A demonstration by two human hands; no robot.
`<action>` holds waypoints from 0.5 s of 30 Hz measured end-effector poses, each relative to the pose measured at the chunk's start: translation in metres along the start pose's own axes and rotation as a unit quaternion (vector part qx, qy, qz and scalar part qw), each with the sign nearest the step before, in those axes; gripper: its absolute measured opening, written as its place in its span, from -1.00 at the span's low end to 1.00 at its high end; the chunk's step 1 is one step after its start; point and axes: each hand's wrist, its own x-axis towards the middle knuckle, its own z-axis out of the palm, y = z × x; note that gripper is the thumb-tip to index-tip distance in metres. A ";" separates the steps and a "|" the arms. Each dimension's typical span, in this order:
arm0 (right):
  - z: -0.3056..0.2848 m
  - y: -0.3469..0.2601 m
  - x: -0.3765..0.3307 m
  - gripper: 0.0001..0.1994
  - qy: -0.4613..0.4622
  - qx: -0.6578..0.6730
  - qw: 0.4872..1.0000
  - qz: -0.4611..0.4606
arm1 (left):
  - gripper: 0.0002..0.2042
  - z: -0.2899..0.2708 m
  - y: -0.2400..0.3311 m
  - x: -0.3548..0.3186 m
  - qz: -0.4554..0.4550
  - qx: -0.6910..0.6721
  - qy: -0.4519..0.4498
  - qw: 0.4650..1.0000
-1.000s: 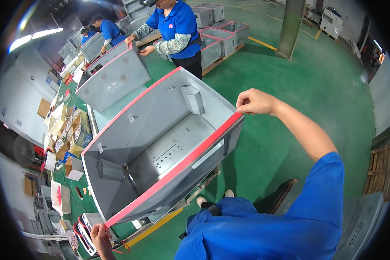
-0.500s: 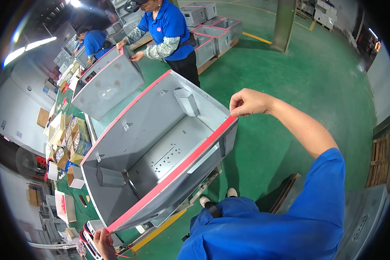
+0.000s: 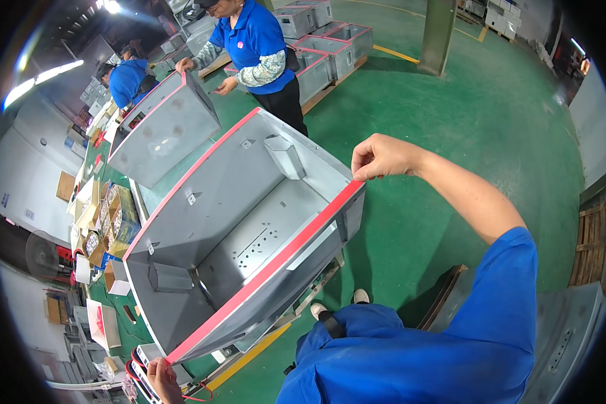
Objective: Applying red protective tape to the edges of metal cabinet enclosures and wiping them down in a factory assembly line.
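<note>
A large open grey metal cabinet point(image 3: 202, 182) lies before me, its open side facing up. Along its near rim runs a strip of red tape point(image 3: 269, 269), with another red strip on the far rim. At the near right corner, my right hand point(image 3: 386, 157) is closed in a pinch on the tape's end. My left hand point(image 3: 163, 380) is closed at the opposite end, thumb and fingertips at the tape by the lower left corner. The cabinet's inside shows brackets, small tabs and a floor panel with holes.
Across from me a co-worker point(image 3: 262, 54) in blue stands by a second grey cabinet point(image 3: 161, 131) with red edging. Cartons of small parts point(image 3: 118, 215) line the green bench at left. More cabinets point(image 3: 330, 50) sit on pallets behind, near a green pillar point(image 3: 441, 37).
The co-worker's nearer hand has come away from the second cabinet's rim. My two hands keep their places at the tape's ends; the view has shifted slightly.
</note>
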 end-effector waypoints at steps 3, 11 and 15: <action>-0.001 0.001 0.000 -0.92 -0.001 0.000 1.000 -0.005 | -0.87 0.000 -0.001 0.000 0.000 -0.013 0.006 1.000; 0.000 0.005 0.003 -0.90 0.015 0.009 0.999 -0.027 | -0.86 -0.003 -0.005 0.002 -0.002 -0.022 0.015 1.000; 0.001 0.005 0.003 -0.90 0.018 0.007 0.999 -0.031 | -0.86 0.000 -0.004 0.001 -0.001 -0.020 0.031 0.999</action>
